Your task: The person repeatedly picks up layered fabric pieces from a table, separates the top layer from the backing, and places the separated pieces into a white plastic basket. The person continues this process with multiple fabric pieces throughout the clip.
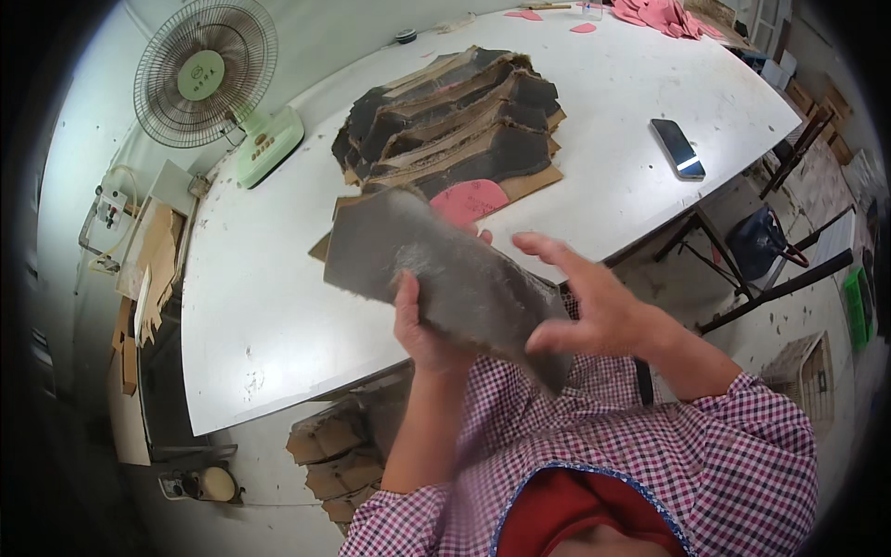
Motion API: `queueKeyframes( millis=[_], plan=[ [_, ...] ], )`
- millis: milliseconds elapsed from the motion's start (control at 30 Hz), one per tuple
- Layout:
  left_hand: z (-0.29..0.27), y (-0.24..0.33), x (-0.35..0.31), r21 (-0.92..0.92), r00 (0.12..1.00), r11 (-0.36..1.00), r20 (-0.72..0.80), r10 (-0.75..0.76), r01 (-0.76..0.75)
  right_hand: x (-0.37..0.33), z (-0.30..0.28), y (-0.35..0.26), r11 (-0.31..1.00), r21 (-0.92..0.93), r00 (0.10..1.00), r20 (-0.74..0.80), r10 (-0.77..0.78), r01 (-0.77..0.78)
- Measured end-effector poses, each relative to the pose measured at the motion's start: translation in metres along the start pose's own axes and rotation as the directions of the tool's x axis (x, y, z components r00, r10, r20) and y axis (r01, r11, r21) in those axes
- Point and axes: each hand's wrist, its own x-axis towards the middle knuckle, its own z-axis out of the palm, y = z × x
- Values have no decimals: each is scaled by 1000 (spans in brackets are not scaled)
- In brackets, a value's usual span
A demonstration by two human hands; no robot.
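In front of my body, my left hand (pixel 429 330) grips a dark grey flat sheet piece (pixel 418 265) by its near edge, thumb on top and fingers mostly hidden underneath. The piece is tilted and slightly blurred; its material is unclear. My right hand (pixel 594 306) is at its right end, fingers and thumb spread, with the thumb overlapping the piece; whether they touch is hard to see. Just beyond lies a pink rounded cut piece (pixel 471 200). It rests by overlapping stacks of dark grey and brown rough-edged pieces (pixel 455 121) on the white table (pixel 269 343).
A green desk fan (pixel 206 79) stands at the table's left edge. A phone (pixel 677 148) lies at the right, pink scraps (pixel 654 17) at the far right. Under the near edge are stacked brown pieces (pixel 334 455). A dark bag (pixel 759 243) sits beside the table's right side.
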Motion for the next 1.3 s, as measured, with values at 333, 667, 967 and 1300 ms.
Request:
queueKeyframes(
  millis=[333, 667, 967, 1300],
  plan=[
    [-31, 8, -40, 453, 972, 861, -135, -191, 232, 12, 7, 15, 708, 629, 922, 38, 384, -321],
    [-52, 15, -57, 68, 894, 916, -258, -366, 395, 3, 1, 66, 804, 464, 877, -112, 468, -370],
    [-3, -4, -67, 72, 926, 940, -210, -314, 334, 4, 54, 96, 754, 528, 912, 113, 394, -391],
    [-3, -2, -69, 38, 941, 965, -231, -246, 261, 1, 9, 53, 978, -147, 915, -396, 79, -148]
  ],
)
